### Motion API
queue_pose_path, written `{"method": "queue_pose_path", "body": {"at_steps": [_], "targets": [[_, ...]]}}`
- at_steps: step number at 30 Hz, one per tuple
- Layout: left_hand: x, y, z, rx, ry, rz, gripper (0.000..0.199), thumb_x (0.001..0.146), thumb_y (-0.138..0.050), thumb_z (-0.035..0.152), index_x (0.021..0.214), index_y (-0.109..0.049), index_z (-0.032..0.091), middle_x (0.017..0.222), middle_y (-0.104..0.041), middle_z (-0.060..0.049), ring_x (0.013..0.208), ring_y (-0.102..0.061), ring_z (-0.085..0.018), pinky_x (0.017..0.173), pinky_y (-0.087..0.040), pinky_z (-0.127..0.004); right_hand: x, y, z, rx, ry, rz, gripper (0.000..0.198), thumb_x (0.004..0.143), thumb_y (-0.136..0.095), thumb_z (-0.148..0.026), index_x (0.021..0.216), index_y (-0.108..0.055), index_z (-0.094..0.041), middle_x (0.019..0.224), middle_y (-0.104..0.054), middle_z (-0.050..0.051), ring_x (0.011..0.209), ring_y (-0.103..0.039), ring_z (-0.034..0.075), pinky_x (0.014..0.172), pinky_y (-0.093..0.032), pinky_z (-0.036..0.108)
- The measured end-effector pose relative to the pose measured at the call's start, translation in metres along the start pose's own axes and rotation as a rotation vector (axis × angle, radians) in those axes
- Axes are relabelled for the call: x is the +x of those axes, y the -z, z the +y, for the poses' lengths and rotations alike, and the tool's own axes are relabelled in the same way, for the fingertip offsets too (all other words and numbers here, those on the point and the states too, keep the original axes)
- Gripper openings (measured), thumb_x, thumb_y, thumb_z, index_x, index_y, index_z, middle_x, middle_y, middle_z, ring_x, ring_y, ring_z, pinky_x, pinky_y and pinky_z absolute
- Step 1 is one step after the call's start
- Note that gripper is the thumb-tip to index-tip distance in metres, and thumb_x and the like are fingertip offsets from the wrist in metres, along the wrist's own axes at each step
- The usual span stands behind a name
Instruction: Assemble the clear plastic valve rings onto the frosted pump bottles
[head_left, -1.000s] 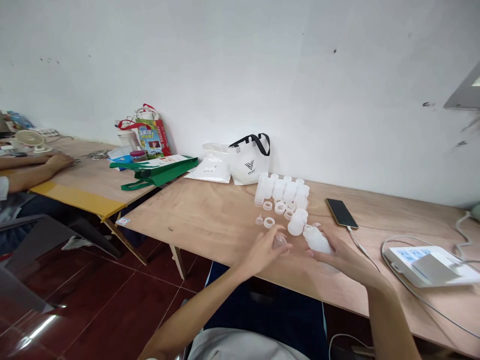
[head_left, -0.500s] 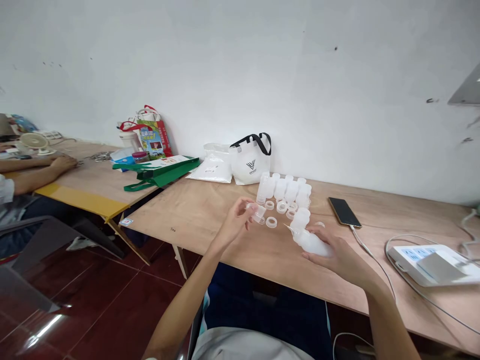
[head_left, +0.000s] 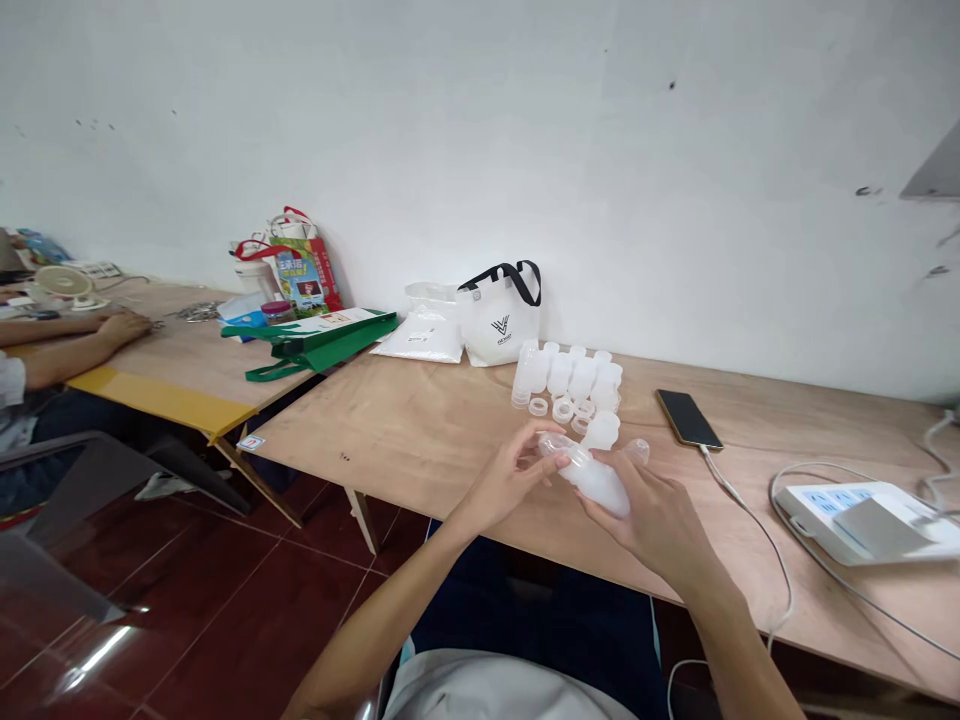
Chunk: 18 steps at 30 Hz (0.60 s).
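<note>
My right hand (head_left: 652, 515) is wrapped round a small translucent white plastic bottle (head_left: 606, 490), tilted with its neck towards the left. In the fingers of my left hand (head_left: 514, 475) is a clear plastic cap (head_left: 553, 443), held at the bottle's neck end. Whether the cap is seated there, I cannot tell. Just behind my hands stands another white bottle (head_left: 602, 430). A clear piece like a cap (head_left: 637, 452) shows beyond my right fingers. Several similar bottles (head_left: 560, 373) stand grouped farther back, with white plastic rings (head_left: 562, 410) lying in front of them.
A white bag with black handles (head_left: 499, 325) and a white plastic packet (head_left: 424, 335) stand against the wall. To the right are a phone (head_left: 688, 418) on a cable and a white device (head_left: 862, 520). At the left table, a person's forearms (head_left: 82, 345) rest near a green bag (head_left: 330, 345).
My left hand has moved right with the clear cap, bringing it to the bottle's pointed neck end. The bottle has shifted slightly left in my right hand. Rings near my left hand are hidden now.
</note>
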<state>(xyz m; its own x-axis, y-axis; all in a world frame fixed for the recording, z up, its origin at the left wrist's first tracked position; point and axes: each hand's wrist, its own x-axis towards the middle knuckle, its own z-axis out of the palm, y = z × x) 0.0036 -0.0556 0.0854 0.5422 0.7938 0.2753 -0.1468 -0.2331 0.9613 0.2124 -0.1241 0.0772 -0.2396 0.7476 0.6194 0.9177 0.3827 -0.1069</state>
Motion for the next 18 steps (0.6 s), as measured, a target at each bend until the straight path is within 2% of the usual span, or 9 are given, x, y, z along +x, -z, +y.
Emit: {"method": "queue_pose_path", "body": {"at_steps": [4, 8, 13, 18], "targets": [[-0.004, 0.004, 0.009, 0.124, 0.020, 0.011, 0.037, 0.092, -0.072, 0.045, 0.121, -0.064, 0.023, 0.110, -0.069, -0.005, 0.092, -0.065, -0.017, 0.078, -0.053, -0.027, 0.002, -0.003, -0.005, -0.051, 0.053, 0.041, 0.022, 0.100, -0.055, -0.036, 0.117, -0.059, -0.022, 0.092, -0.076, 0.009, 0.074, -0.076, 0.026, 0.061, -0.053, 0.034], [-0.006, 0.000, 0.012, 0.083, 0.032, -0.004, 0.042, 0.090, -0.074, 0.048, 0.121, -0.062, 0.022, 0.095, -0.067, -0.001, 0.069, -0.062, -0.011, 0.069, -0.051, -0.026, 0.000, -0.003, -0.005, 0.036, 0.003, 0.078, 0.022, 0.099, -0.057, -0.040, 0.114, -0.057, -0.023, 0.094, -0.077, 0.009, 0.076, -0.076, 0.026, 0.061, -0.052, 0.033], [-0.007, -0.005, 0.010, 0.077, 0.053, -0.023, 0.044, 0.091, -0.070, 0.054, 0.120, -0.060, 0.022, 0.085, -0.064, 0.001, 0.058, -0.056, -0.009, 0.059, -0.047, -0.023, -0.001, 0.001, -0.009, 0.213, -0.166, -0.005, 0.035, 0.094, -0.062, -0.052, 0.110, -0.048, -0.025, 0.099, -0.076, 0.008, 0.076, -0.076, 0.028, 0.058, -0.052, 0.033], [-0.006, -0.009, 0.003, 0.129, 0.083, 0.006, 0.050, 0.099, -0.058, 0.056, 0.138, -0.055, 0.025, 0.086, -0.064, 0.000, 0.062, -0.061, -0.011, 0.066, -0.051, -0.027, 0.001, -0.003, -0.010, 0.300, -0.257, -0.104, 0.040, 0.095, -0.057, -0.060, 0.112, -0.043, -0.027, 0.105, -0.076, 0.010, 0.077, -0.075, 0.029, 0.058, -0.053, 0.035]]}}
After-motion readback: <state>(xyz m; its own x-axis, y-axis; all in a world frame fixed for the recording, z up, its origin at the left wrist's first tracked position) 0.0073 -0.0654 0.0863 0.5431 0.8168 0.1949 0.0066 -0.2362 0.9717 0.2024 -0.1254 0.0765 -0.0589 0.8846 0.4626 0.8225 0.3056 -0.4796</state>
